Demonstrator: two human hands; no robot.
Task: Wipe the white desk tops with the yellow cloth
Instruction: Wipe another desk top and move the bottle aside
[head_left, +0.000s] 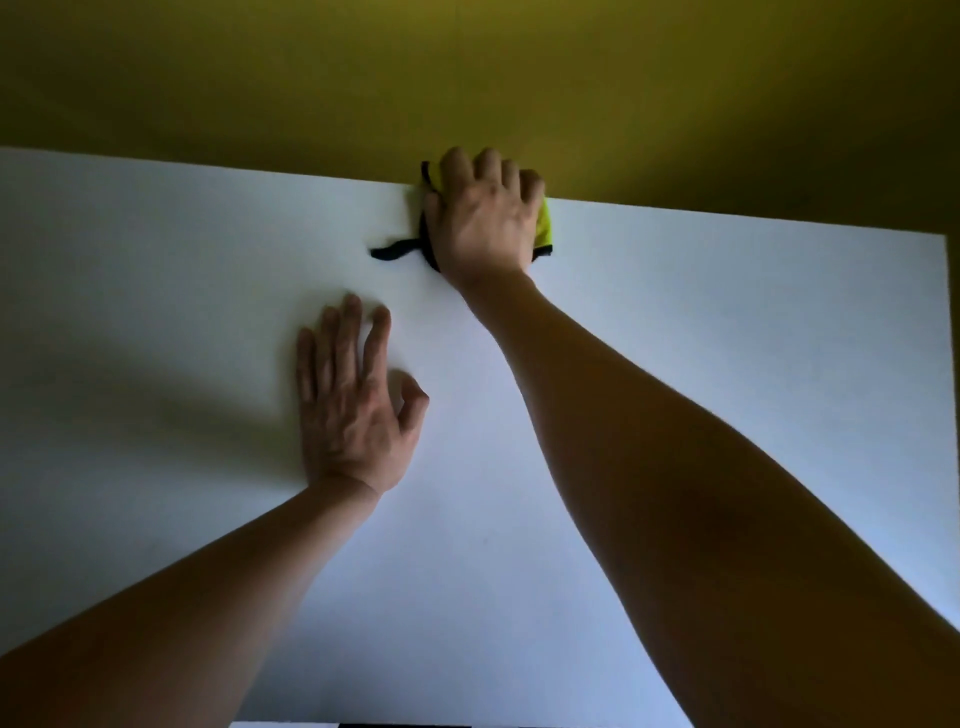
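Note:
The white desk top (727, 322) fills most of the view. At its far edge my right hand (485, 218) presses flat on the yellow cloth (544, 228), which has a black trim and a black strap trailing to the left. The hand covers most of the cloth, and the fingertips reach over the desk's back edge. My left hand (353, 400) rests palm down on the desk nearer to me, fingers spread and straight, holding nothing.
A yellow-olive wall (467, 78) rises directly behind the desk's far edge. The desk's right edge (949, 364) shows at the far right. A dark shadow lies on the desk to the left of my left hand.

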